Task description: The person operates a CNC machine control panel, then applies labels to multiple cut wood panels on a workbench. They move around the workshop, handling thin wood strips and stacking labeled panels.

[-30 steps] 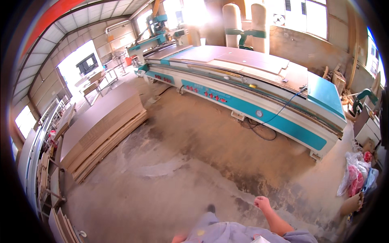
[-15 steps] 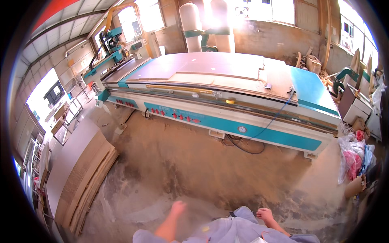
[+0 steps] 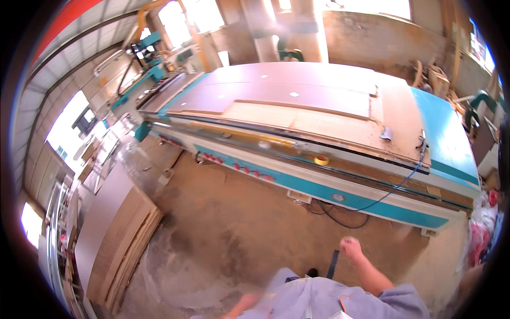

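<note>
My right hand (image 3: 350,247) is raised in front of my body over the dusty floor, its fingers curled into a loose fist with nothing visible in it. A dark narrow strip (image 3: 333,264) shows beside it; whether it lies on the floor or hangs I cannot tell. At the lower edge my left hand (image 3: 245,302) is low by my grey clothing, blurred, its fingers not readable. Ahead of both hands stands a long white and teal panel-cutting machine (image 3: 393,211). On its bed lie cut pinkish-grey boards (image 3: 319,98), and a yellow tape roll (image 3: 321,160) sits near its front rail.
A stack of large boards (image 3: 119,234) stands on the left. A blue hose (image 3: 396,187) hangs from the machine's front and loops onto the floor. Plastic bags (image 3: 481,234) are piled at the right, and a teal gantry (image 3: 151,53) rises at the machine's far left end.
The view has tilted and come closer to the machine. My right hand has swung forward and up, while my left has dropped back toward the lower edge. The dark strip now shows.
</note>
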`<act>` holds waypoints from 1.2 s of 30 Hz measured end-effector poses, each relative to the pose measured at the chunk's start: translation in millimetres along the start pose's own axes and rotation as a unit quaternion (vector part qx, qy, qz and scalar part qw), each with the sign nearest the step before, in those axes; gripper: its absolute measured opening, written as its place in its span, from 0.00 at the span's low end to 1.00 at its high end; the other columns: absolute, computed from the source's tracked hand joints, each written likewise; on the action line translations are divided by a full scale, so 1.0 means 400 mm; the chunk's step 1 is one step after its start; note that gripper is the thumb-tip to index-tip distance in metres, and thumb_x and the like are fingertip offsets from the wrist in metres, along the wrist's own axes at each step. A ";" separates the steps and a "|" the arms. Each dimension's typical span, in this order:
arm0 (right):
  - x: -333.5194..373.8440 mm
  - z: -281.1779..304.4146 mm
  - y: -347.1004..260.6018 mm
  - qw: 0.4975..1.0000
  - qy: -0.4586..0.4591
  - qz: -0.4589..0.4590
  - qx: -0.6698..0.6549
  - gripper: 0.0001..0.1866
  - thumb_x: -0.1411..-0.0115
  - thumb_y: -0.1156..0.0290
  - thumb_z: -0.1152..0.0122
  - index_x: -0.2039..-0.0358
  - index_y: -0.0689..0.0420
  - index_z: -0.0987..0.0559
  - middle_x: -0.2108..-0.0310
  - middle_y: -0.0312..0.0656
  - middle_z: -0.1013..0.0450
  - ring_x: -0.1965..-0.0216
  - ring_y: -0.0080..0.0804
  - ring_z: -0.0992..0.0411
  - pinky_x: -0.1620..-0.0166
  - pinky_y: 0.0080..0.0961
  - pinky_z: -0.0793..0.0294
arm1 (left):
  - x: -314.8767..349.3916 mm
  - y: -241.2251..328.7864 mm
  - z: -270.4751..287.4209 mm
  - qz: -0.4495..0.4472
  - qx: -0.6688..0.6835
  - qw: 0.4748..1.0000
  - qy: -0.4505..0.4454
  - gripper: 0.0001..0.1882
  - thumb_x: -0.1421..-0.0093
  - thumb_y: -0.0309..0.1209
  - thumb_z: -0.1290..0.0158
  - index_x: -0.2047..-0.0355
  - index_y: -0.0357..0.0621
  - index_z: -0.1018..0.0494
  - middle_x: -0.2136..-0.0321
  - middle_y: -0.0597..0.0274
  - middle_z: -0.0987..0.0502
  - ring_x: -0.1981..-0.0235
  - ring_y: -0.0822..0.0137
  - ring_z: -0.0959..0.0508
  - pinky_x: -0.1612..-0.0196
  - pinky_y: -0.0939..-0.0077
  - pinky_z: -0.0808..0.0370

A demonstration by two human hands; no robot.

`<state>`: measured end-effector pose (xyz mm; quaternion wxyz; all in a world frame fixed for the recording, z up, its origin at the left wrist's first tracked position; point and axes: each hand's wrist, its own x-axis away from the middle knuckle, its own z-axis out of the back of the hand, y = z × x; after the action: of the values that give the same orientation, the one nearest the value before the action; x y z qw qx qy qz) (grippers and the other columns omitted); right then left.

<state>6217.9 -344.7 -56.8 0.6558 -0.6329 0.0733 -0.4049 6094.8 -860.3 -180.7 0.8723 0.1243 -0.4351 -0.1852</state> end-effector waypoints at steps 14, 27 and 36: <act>-0.841 0.555 -0.377 0.879 0.440 0.055 0.175 0.16 0.50 0.62 0.39 0.65 0.61 0.23 0.70 0.48 0.23 0.65 0.42 0.25 0.60 0.35 0.27 | -0.723 0.389 0.480 -0.125 0.139 0.975 0.121 0.11 0.45 0.34 0.49 0.81 0.43 0.29 0.83 0.62 0.27 0.82 0.72 0.27 0.78 0.77 0.31; -1.234 0.846 -0.474 0.835 0.401 0.096 0.366 0.24 0.47 0.69 0.44 0.48 0.55 0.31 0.57 0.53 0.30 0.54 0.51 0.32 0.51 0.42 0.32 | -0.656 1.171 0.604 0.049 0.087 0.995 0.013 0.21 0.46 0.42 0.47 0.58 0.38 0.26 0.62 0.47 0.24 0.60 0.55 0.23 0.58 0.65 0.28; -0.897 0.564 -0.471 0.924 0.024 0.335 0.183 0.13 0.51 0.80 0.46 0.63 0.56 0.23 0.68 0.48 0.26 0.64 0.46 0.26 0.60 0.34 0.27 | -0.727 1.351 0.555 0.019 0.148 0.987 0.065 0.25 0.44 0.43 0.47 0.53 0.36 0.30 0.64 0.49 0.23 0.62 0.59 0.23 0.60 0.66 0.28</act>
<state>6035.4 77.2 3.6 0.8556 -0.4308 0.2213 -0.1828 5871.6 -260.5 -52.7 0.8739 0.2555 -0.4028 -0.0935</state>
